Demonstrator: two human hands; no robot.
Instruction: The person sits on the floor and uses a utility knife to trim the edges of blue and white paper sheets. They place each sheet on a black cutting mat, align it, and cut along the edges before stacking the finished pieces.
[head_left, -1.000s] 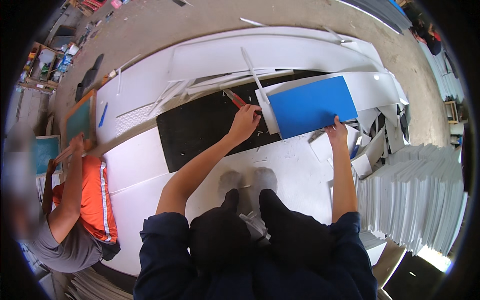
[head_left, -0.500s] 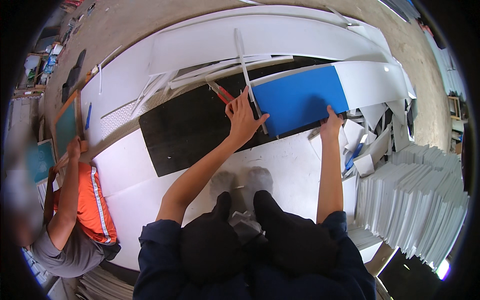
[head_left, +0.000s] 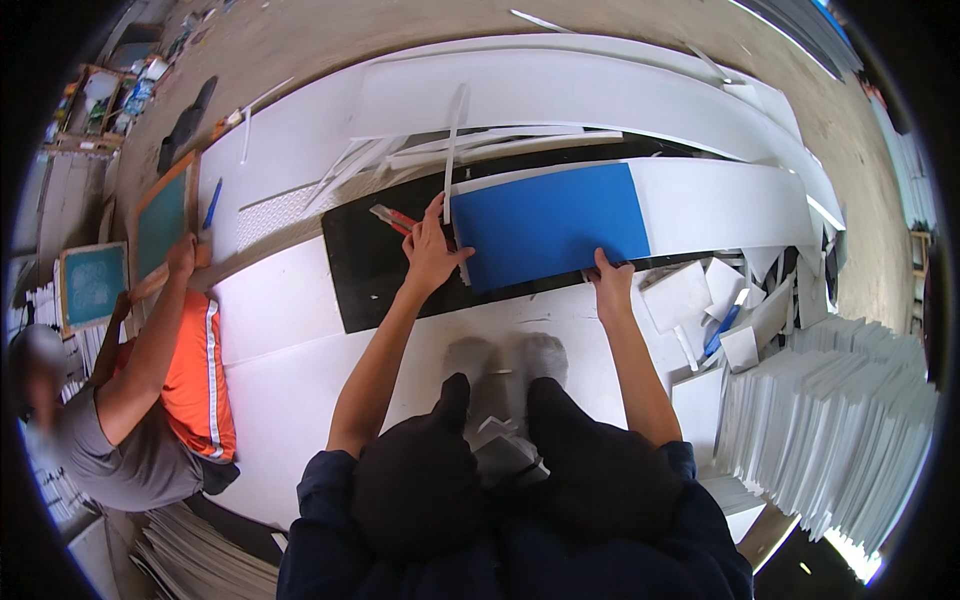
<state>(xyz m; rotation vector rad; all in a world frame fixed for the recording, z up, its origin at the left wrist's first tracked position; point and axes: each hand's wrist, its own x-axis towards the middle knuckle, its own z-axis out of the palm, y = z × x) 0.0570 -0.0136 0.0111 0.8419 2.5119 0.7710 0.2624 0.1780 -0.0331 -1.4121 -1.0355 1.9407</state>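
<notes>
A smooth blue sheet (head_left: 550,225) lies over white boards on a black board (head_left: 375,270). My left hand (head_left: 430,258) is at its left edge, index finger raised and thumb by the edge. A red utility knife (head_left: 397,221) is tucked under that hand's other fingers, its end jutting out leftward; the palm hides the rest. Beyond the fingertips a narrow white strip (head_left: 454,150) runs away from me along the sheet's left end. My right hand (head_left: 613,285) pinches the near edge of the sheet toward its right end, thumb on top.
White offcuts and a blue cutter (head_left: 726,322) lie at right, beside a tall stack of white sheets (head_left: 830,420). Long white panels (head_left: 560,80) and strips spread beyond the black board. At left a co-worker (head_left: 150,420) handles a green framed board (head_left: 165,215); a blue pen-like tool (head_left: 213,203) lies nearby.
Both hands have moved left over the black board, bringing the blue sheet, the white board beneath and the narrow strip along. The utility knife has travelled with my left hand.
</notes>
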